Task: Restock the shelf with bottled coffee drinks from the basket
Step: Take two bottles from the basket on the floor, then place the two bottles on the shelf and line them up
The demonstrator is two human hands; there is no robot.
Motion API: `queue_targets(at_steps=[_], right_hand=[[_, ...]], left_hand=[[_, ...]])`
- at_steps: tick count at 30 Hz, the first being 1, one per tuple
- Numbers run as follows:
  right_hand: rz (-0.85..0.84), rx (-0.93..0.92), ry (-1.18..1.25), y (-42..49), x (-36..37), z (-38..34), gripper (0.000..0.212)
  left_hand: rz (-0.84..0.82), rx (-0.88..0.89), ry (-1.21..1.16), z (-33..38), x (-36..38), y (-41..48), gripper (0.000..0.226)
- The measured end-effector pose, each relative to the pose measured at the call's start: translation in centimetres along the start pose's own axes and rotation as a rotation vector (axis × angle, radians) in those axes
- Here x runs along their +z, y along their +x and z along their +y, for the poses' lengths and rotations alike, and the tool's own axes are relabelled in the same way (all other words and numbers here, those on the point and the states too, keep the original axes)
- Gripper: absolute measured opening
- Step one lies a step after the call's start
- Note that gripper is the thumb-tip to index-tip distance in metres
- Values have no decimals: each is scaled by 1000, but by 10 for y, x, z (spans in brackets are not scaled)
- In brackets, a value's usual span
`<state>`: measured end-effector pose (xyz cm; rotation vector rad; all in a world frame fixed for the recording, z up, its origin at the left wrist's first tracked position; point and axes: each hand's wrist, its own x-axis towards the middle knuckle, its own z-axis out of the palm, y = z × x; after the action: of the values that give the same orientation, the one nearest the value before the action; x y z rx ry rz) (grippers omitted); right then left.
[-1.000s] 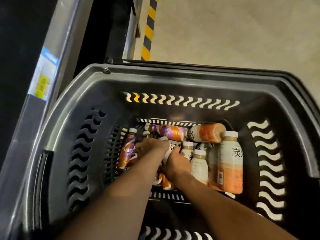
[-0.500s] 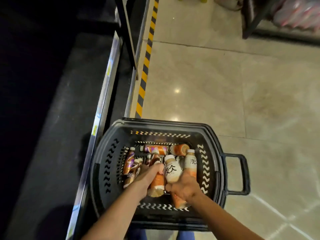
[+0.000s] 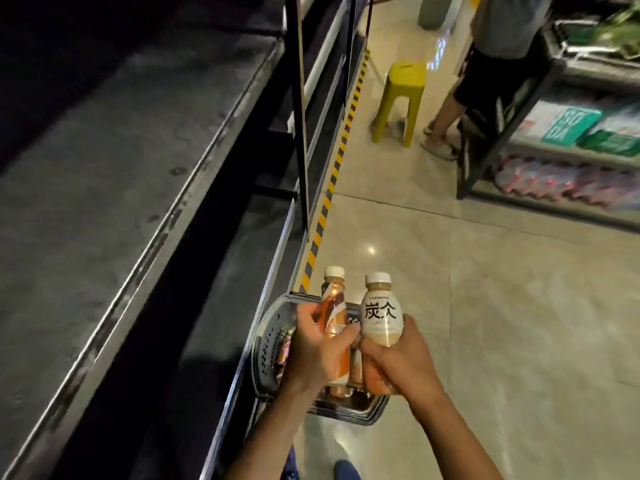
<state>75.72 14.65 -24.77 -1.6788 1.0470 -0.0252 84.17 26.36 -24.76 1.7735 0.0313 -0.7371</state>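
Restocking in a dim shop aisle.
The person's left grip clasps an upright orange-labelled plastic coffee bottle; the right grip clasps an upright cream-labelled bottle, both above the dark plastic basket. The grey metal shelf lies leftward, nearest the left grip.

Two held bottles; one basket; one stool.

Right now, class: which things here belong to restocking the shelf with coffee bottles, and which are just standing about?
Job: left hand gripping the orange bottle; right hand gripping the cream bottle; basket below them; dark shelf on the left.
Bystanders: yellow stool; other person by it; rack of goods opposite.
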Motion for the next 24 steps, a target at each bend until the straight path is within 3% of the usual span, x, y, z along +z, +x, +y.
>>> queue_targets(at_steps=[6, 13, 24], right_hand=[[-44, -297, 16, -66, -35, -72, 58], [-225, -582, 22, -138, -40, -128, 46], [-801, -736, 171, -323, 43, -163, 43]], left_hand=[[125, 193, -118, 69, -25, -96, 47], [406, 334, -170, 94, -75, -207, 30], [957, 423, -261, 65, -170, -396, 35]])
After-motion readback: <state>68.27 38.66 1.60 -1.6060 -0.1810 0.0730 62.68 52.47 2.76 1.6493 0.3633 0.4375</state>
